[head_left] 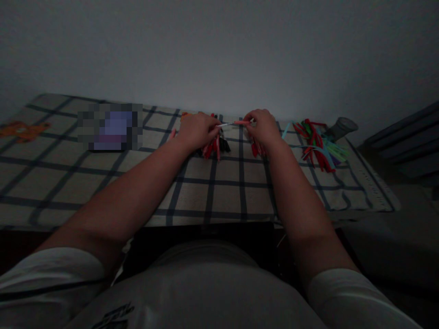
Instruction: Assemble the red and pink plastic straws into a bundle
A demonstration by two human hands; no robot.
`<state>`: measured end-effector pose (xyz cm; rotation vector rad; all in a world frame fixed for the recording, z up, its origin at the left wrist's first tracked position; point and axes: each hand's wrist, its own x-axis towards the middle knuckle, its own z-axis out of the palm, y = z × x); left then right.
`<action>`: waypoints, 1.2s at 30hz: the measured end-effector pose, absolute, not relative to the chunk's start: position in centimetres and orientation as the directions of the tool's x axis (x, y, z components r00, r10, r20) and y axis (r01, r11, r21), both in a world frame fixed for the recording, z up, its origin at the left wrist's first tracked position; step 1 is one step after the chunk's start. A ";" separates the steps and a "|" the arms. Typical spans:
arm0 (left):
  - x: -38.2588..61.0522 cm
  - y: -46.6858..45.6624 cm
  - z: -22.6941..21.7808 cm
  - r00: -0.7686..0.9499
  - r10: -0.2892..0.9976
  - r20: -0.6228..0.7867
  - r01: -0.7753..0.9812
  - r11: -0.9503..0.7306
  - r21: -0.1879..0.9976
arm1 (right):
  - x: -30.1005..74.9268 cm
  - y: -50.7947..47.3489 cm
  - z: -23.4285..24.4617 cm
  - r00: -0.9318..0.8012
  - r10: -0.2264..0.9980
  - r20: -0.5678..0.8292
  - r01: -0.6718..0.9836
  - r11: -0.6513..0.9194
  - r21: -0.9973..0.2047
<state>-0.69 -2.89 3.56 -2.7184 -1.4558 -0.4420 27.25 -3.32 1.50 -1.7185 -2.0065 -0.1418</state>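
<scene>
Over the far middle of the table, my left hand (pixel 200 131) pinches the thin white end of a pen (pixel 242 122). The pen lies level between my hands, its thicker pink-red part held in the fingertips of my right hand (pixel 263 128). Below and beside my left hand is a pile of red, pink and black pen-like pieces (pixel 216 148), partly hidden by the hand. A smaller group of red and pink pieces (pixel 258 148) lies under my right hand. The light is dim, so fine detail is lost.
A checked cloth (pixel 206 196) covers the table, which meets a pale wall (pixel 219 55). Red, green and blue strips (pixel 318 146) lie at the right beside a tipped clear cup (pixel 343 127). Left are a blurred-out phone-like object (pixel 115 130) and an orange item (pixel 25 131).
</scene>
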 end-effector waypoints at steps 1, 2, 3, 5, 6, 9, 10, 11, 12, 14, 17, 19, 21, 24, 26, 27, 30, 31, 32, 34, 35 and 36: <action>-0.7 -2.9 3.6 0.524 0.811 0.258 0.819 -0.563 0.106 | 27.4 -3.2 1.4 -0.098 0.892 0.442 0.946 0.221 -0.237; -0.7 -3.0 3.6 0.525 0.811 0.259 0.820 -0.563 0.103 | 27.5 -3.1 1.2 -0.111 0.884 0.454 0.941 0.241 -0.239; -0.7 -3.0 3.7 0.524 0.811 0.259 0.821 -0.562 0.099 | 27.6 -3.0 1.1 -0.123 0.878 0.463 0.936 0.258 -0.241; -0.7 -3.0 3.7 0.518 0.815 0.259 0.827 -0.555 0.092 | 27.7 -2.8 0.9 -0.138 0.869 0.475 0.930 0.279 -0.240; -0.6 -2.9 3.7 0.513 0.819 0.257 0.831 -0.549 0.090 | 27.8 -2.7 0.8 -0.142 0.867 0.478 0.929 0.284 -0.239; -0.6 -2.9 3.7 0.506 0.825 0.252 0.837 -0.540 0.088 | 27.7 -2.6 0.7 -0.143 0.865 0.481 0.929 0.285 -0.235; -0.6 -2.9 3.7 0.507 0.825 0.251 0.837 -0.541 0.087 | 27.7 -2.6 0.7 -0.144 0.865 0.481 0.929 0.285 -0.235; -0.5 -2.9 3.7 0.509 0.824 0.250 0.836 -0.542 0.085 | 27.7 -2.6 0.7 -0.144 0.865 0.481 0.929 0.286 -0.236; -0.5 -2.9 3.7 0.510 0.822 0.252 0.835 -0.544 0.083 | 27.7 -2.6 0.8 -0.145 0.865 0.481 0.928 0.287 -0.237; -0.6 -3.0 3.6 0.511 0.820 0.258 0.834 -0.546 0.083 | 27.6 -2.7 0.9 -0.145 0.866 0.479 0.926 0.289 -0.242; -0.6 -3.0 3.6 0.511 0.819 0.262 0.833 -0.547 0.085 | 27.3 -3.0 1.2 -0.144 0.866 0.478 0.921 0.295 -0.256; -0.5 -3.0 3.7 0.513 0.819 0.258 0.832 -0.548 0.083 | 27.0 -3.4 1.5 -0.141 0.867 0.477 0.917 0.296 -0.268; -0.5 -3.0 3.8 0.515 0.821 0.248 0.833 -0.547 0.080 | 26.6 -3.8 1.8 -0.131 0.871 0.473 0.917 0.288 -0.277; -0.5 -3.1 3.9 0.515 0.823 0.241 0.834 -0.545 0.080 | 26.3 -4.0 2.0 -0.114 0.881 0.459 0.923 0.264 -0.279; -0.5 -3.1 4.0 0.520 0.819 0.244 0.831 -0.551 0.080 | 26.4 -4.0 2.0 -0.118 0.884 0.453 0.926 0.263 -0.271; -0.5 -3.2 4.0 0.521 0.817 0.247 0.829 -0.553 0.079 | 26.4 -3.9 2.0 -0.125 0.884 0.451 0.927 0.266 -0.264; -0.6 -3.1 3.8 0.516 0.817 0.257 0.831 -0.551 0.084 | 26.7 -3.9 2.1 -0.143 0.885 0.442 0.936 0.266 -0.230; -0.6 -3.0 3.7 0.512 0.817 0.263 0.831 -0.549 0.090 | 26.7 -3.9 2.2 -0.141 0.887 0.441 0.940 0.260 -0.222; -0.7 -2.9 3.6 0.509 0.817 0.271 0.830 -0.549 0.097 | 26.7 -4.0 2.2 -0.136 0.887 0.441 0.942 0.254 -0.220; -0.7 -2.6 3.3 0.506 0.813 0.287 0.827 -0.552 0.106 | 26.7 -4.1 2.4 -0.121 0.881 0.458 0.938 0.253 -0.237; -0.8 -2.5 3.2 0.505 0.811 0.295 0.826 -0.554 0.108 | 26.6 -4.2 2.4 -0.115 0.875 0.470 0.932 0.259 -0.253; -0.8 -2.4 3.1 0.505 0.808 0.302 0.824 -0.556 0.110 | 26.6 -4.3 2.5 -0.112 0.869 0.482 0.926 0.268 -0.267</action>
